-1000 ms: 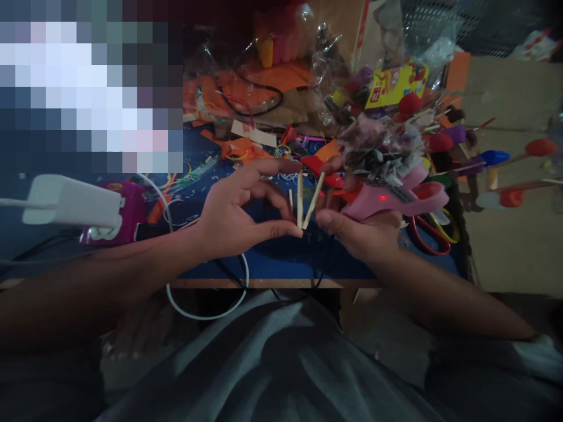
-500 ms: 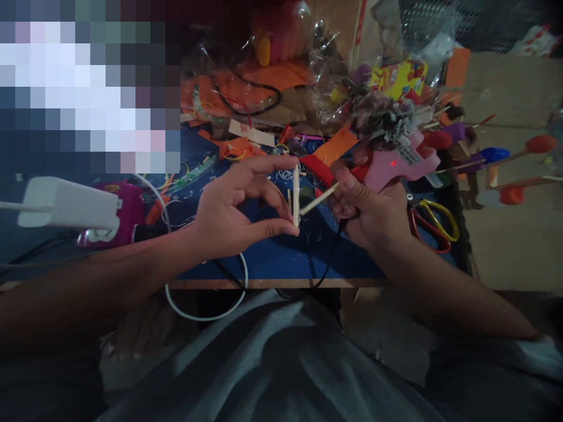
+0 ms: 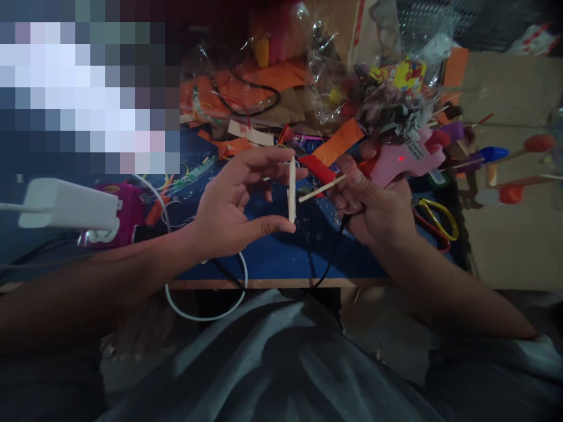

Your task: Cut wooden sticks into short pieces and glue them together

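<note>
In the head view, my left hand (image 3: 224, 202) pinches a pale wooden stick (image 3: 292, 190) upright by its ends, between thumb and a fingertip. A shorter wooden piece shows along its left side; whether it is joined cannot be told. My right hand (image 3: 373, 205) is closed around a pink glue gun (image 3: 402, 158) with a lit red light, its black cord hanging below. Between that hand's thumb and finger is a thin wooden stick (image 3: 321, 189), its free tip slightly apart from the upright one. A red piece (image 3: 320, 170) with a toothed edge appears behind it.
Scissors (image 3: 440, 220) with yellow and red handles lie right of my right hand. A white charger (image 3: 65, 205) sits in a magenta socket block (image 3: 116, 205) at left. Orange strips (image 3: 338, 140), plastic wrap and coloured pieces on sticks clutter the blue tabletop (image 3: 272, 264).
My left hand and the upright stick have shifted slightly left, and its other fingers have moved off the stick. The right hand's stick has drawn back, up and right, from it.
</note>
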